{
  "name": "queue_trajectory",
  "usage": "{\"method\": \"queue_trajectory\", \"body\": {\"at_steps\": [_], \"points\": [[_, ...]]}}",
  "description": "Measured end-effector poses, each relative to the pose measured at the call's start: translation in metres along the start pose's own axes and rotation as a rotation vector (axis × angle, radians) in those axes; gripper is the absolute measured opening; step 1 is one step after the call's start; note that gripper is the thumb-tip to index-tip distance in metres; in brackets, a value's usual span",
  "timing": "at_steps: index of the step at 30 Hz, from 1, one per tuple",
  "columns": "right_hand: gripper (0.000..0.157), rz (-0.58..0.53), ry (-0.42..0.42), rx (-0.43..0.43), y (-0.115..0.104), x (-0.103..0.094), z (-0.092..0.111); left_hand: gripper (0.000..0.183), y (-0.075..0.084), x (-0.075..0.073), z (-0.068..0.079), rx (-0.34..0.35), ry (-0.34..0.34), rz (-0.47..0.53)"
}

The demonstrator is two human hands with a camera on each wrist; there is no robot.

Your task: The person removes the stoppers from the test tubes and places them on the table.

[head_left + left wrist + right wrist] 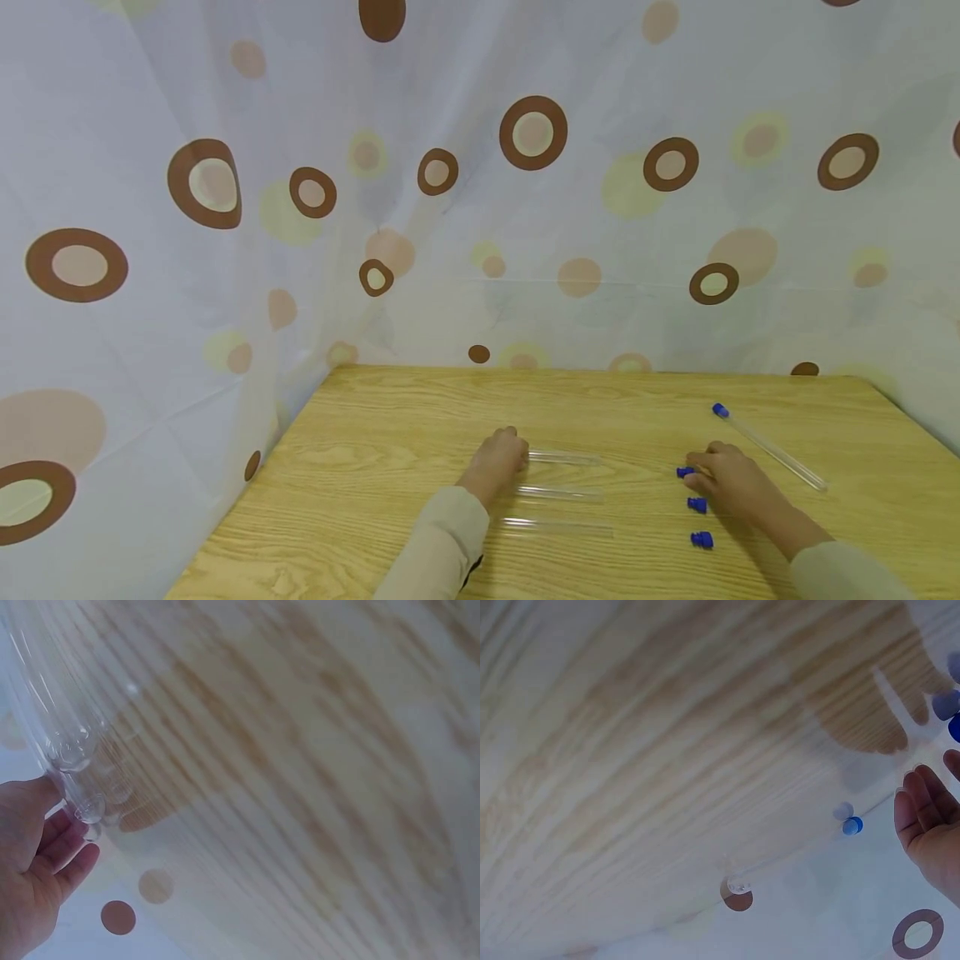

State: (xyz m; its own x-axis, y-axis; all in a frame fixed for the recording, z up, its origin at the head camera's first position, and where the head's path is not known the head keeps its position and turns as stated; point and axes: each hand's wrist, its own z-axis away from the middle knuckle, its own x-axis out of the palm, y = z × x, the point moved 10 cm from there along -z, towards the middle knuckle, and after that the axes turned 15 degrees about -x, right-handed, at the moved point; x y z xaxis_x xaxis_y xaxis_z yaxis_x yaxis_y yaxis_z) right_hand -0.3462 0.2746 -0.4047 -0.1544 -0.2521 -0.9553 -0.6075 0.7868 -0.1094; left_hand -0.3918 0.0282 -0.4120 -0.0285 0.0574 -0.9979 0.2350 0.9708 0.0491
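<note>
The left hand [497, 462] has its thumb and fingers clamped on the left end of the far clear tube [564, 457], whose length runs rightward out of the grip along the surface [375, 500]. The middle clear tube [561, 493] and the near clear tube [558, 526] lie roughly parallel on the near side of it, beyond those fingers. The right hand [738, 486] reaches in with thumb and fingertips on either side of the far blue cap [685, 472], which shows just past the tips; whether they pinch it I cannot tell. The middle blue cap [697, 505] sits just below the thumb, the near blue cap [702, 540] nearer the person. A capped tube [780, 454] lies slantwise to the right of the right hand.
</note>
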Motion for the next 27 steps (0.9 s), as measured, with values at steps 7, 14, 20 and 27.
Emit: {"method": "queue_trajectory", "body": {"at_steps": [7, 14, 20, 27], "points": [[0.027, 0.018, 0.06, -0.002, 0.002, -0.005, 0.002, 0.008, 0.003, 0.0, -0.003, 0.035, 0.046, -0.038], [0.025, 0.045, 0.137, -0.022, 0.001, -0.014, 0.006, 0.012, 0.005, -0.002, -0.002, 0.061, 0.067, -0.01], [0.027, 0.143, 0.217, -0.049, 0.002, -0.025, 0.011, 0.016, 0.006, -0.006, -0.001, 0.069, 0.121, -0.045], [0.03, 0.167, 0.241, 0.016, 0.011, -0.034, 0.022, 0.024, 0.01, -0.011, 0.0, 0.066, 0.142, -0.056]]}}
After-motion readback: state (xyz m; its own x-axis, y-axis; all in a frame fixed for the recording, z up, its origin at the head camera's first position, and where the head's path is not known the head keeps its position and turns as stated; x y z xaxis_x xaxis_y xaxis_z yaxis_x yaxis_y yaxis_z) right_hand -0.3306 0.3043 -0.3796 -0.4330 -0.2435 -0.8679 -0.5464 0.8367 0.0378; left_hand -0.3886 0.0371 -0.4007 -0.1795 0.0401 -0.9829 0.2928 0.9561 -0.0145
